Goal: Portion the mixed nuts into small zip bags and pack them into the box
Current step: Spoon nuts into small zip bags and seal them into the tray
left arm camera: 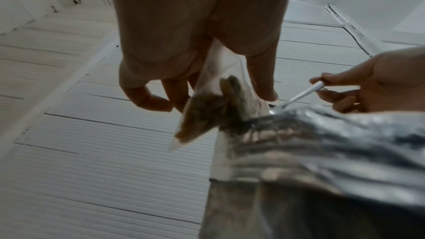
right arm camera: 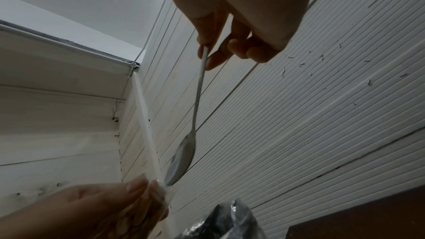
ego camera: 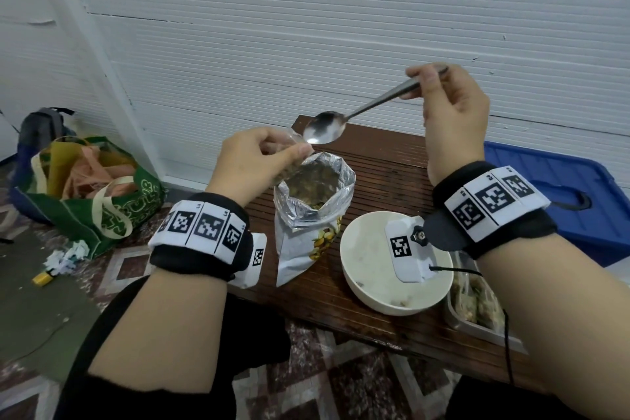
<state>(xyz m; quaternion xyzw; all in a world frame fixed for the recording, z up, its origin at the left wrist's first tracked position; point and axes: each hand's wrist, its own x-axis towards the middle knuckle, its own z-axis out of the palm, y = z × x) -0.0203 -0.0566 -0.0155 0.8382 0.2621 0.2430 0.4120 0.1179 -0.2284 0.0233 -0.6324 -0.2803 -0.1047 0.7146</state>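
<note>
Nearest, white bowl (ego camera: pixel 395 280) at 5 o'clock, box (ego camera: pixel 477 310) w/ filled bags beside it. Centre: open foil nut bag (ego camera: pixel 306 211). Left hand (ego camera: pixel 252 164) pinches small zip bag (left arm camera: pixel 207 112) over it, part-filled. At 1 o'clock, right hand (ego camera: pixel 453 112) holds empty spoon (ego camera: pixel 324 129). Best: keep zip mouth wide, dip straight down. Table edge (ego camera: pixel 238 290) close at left; open room behind.

The spoon (ego camera: pixel 324 132) is shiny metal. Below it, the nut bag (ego camera: pixel 308 215) has crinkled glossy foil inside. The table (ego camera: pixel 385 167) is dark grooved wood.
</note>
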